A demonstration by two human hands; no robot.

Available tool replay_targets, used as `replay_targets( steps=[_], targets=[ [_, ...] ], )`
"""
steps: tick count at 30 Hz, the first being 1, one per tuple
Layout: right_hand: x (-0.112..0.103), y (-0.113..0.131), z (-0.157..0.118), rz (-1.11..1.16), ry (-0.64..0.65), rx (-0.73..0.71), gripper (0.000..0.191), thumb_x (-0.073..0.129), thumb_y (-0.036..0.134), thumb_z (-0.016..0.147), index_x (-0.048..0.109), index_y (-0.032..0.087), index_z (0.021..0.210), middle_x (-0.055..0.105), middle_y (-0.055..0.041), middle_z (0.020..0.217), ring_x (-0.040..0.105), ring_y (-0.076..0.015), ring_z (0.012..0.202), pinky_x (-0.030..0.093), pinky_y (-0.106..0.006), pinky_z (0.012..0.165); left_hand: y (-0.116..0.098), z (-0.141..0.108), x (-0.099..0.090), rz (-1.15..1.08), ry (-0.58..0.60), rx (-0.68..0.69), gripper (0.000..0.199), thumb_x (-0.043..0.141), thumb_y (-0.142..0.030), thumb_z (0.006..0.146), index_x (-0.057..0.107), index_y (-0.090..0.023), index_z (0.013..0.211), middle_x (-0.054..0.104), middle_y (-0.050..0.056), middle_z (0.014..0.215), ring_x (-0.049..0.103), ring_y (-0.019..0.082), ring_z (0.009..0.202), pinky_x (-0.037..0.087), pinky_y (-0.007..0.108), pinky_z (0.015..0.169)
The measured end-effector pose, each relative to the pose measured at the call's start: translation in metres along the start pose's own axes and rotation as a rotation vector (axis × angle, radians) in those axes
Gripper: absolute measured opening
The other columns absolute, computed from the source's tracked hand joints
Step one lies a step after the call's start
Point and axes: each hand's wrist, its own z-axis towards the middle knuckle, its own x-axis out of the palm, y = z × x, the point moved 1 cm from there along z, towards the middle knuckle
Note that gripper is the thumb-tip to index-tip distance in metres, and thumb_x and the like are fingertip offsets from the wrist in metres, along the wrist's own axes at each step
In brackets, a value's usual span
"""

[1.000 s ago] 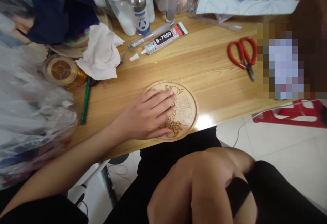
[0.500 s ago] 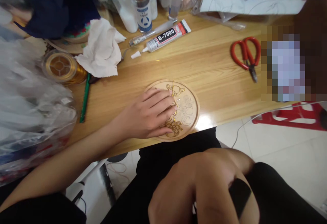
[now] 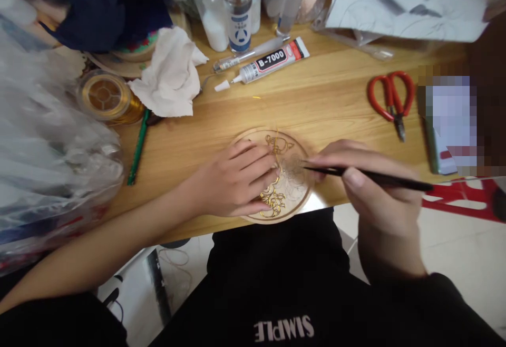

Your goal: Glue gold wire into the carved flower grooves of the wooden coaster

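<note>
My left hand [image 3: 237, 181] lies flat, fingers stretched, over the left part of a round wooden disc [image 3: 306, 195] near the table's front edge. Gold wire [image 3: 273, 202] bent into curls shows on the disc beyond my fingertips, and pencil-like lines cover the disc's right part. Between the thumb and fingers of my right hand [image 3: 385, 207] is a pair of black tweezers [image 3: 371, 177]. Their tips point left over the disc's right side; whether they touch it I cannot tell. Part of the wire pattern is hidden under my left hand.
Behind the disc lie a B-7000 glue tube [image 3: 271, 64], crumpled tissue [image 3: 174, 75] and several bottles [image 3: 239, 17]. A wire spool [image 3: 105, 94] and green stick [image 3: 138, 149] are left, beside plastic bags [image 3: 59, 141]. Red-handled cutters [image 3: 391, 99] and a phone [image 3: 450, 125] lie right.
My right hand has come up from near my lap to the disc's right side, now with black tweezers visible in it. My left hand stays on the disc. The view has shifted slightly.
</note>
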Motion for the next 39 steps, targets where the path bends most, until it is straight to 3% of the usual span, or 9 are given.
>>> replay_targets(
  steps=[3,6,9,13,16,19,27,39],
  targets=[
    [-0.007,-0.013,0.007,0.126,-0.074,0.129,0.021,0.063,0.017,0.089,0.071,0.028,0.105,0.075,0.0014,0.097,0.072,-0.0136,0.085,0.062,-0.024,0.074,0.0,0.0,0.0,-0.007,0.046,-0.015,0.047,0.045,-0.05,0.096,0.064,-0.009,0.111,0.067,0.016,0.113,0.062,0.031,0.111,0.05,0.047,0.095],
    [-0.002,-0.019,0.006,0.076,-0.004,0.116,0.015,0.069,0.017,0.084,0.071,0.025,0.097,0.076,0.0021,0.088,0.072,-0.0122,0.08,0.061,-0.022,0.069,0.0,0.0,-0.001,-0.015,0.051,-0.019,0.047,0.046,-0.049,0.096,0.065,-0.009,0.109,0.068,0.016,0.112,0.061,0.032,0.111,0.049,0.048,0.095],
    [0.007,-0.019,0.002,0.026,0.042,0.076,0.021,0.07,0.017,0.083,0.069,0.023,0.104,0.076,0.0,0.094,0.072,-0.0127,0.08,0.061,-0.022,0.069,0.0,0.0,-0.001,-0.015,0.059,-0.021,0.046,0.046,-0.048,0.096,0.065,-0.008,0.11,0.067,0.016,0.113,0.061,0.033,0.113,0.049,0.048,0.096],
    [0.017,-0.015,-0.004,-0.046,0.0,0.096,0.023,0.069,0.014,0.083,0.069,0.025,0.104,0.075,-0.0011,0.091,0.071,-0.014,0.075,0.06,-0.025,0.066,0.0,0.0,-0.002,-0.006,0.081,-0.027,0.048,0.047,-0.048,0.096,0.065,-0.007,0.112,0.067,0.017,0.114,0.061,0.033,0.114,0.049,0.048,0.098],
    [0.019,-0.013,-0.006,-0.062,-0.007,0.051,0.025,0.069,0.011,0.083,0.068,0.022,0.105,0.074,-0.0042,0.093,0.071,-0.0159,0.083,0.06,-0.027,0.073,0.0,0.0,-0.002,-0.013,0.079,-0.028,0.047,0.048,-0.048,0.095,0.065,-0.007,0.112,0.067,0.018,0.115,0.062,0.034,0.113,0.049,0.049,0.097],
    [0.02,-0.014,-0.006,-0.073,-0.002,0.004,0.024,0.069,0.009,0.082,0.068,0.018,0.105,0.074,-0.0061,0.095,0.071,-0.0156,0.087,0.06,-0.027,0.078,0.001,0.001,-0.002,-0.013,0.093,-0.027,0.048,0.047,-0.048,0.096,0.064,-0.006,0.113,0.066,0.019,0.117,0.061,0.034,0.113,0.049,0.05,0.097],
    [0.02,-0.017,-0.006,-0.078,0.001,0.0,0.027,0.069,0.011,0.083,0.067,0.023,0.107,0.074,-0.0047,0.091,0.071,-0.0189,0.082,0.062,-0.033,0.069,0.0,0.001,-0.004,0.027,0.132,-0.048,0.048,0.045,-0.05,0.096,0.063,-0.01,0.115,0.065,0.015,0.122,0.06,0.03,0.116,0.048,0.046,0.101],
    [0.016,-0.02,-0.002,-0.113,0.043,-0.119,0.024,0.07,0.009,0.082,0.066,0.017,0.104,0.074,-0.007,0.089,0.071,-0.0191,0.083,0.061,-0.033,0.07,0.001,0.002,-0.005,-0.005,0.098,-0.039,0.049,0.047,-0.049,0.096,0.064,-0.006,0.114,0.066,0.018,0.12,0.063,0.032,0.114,0.051,0.047,0.097]
  ],
)
